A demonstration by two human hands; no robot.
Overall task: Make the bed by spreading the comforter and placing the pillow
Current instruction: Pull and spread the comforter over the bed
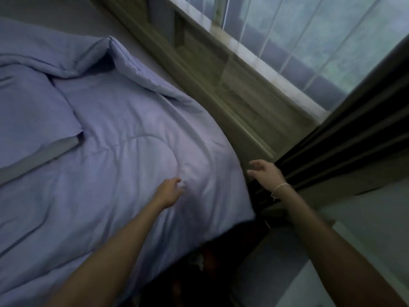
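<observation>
A lavender quilted comforter [115, 134] covers most of the bed, with folds turned back at its far edge and at the left. My left hand [169, 190] reaches over the comforter near its right corner, fingers loosely bent and close to the fabric, holding nothing. My right hand [264, 172], with a thin bracelet on the wrist, hovers open beyond the comforter's right edge, fingers spread, in front of the dark curtain. No pillow can be made out for sure.
A wooden bed frame [221, 80] runs along the comforter's right side below a barred window [309, 41]. A dark curtain [345, 142] hangs at the right. Pale floor [365, 229] lies at the lower right, and dark space shows under the bed.
</observation>
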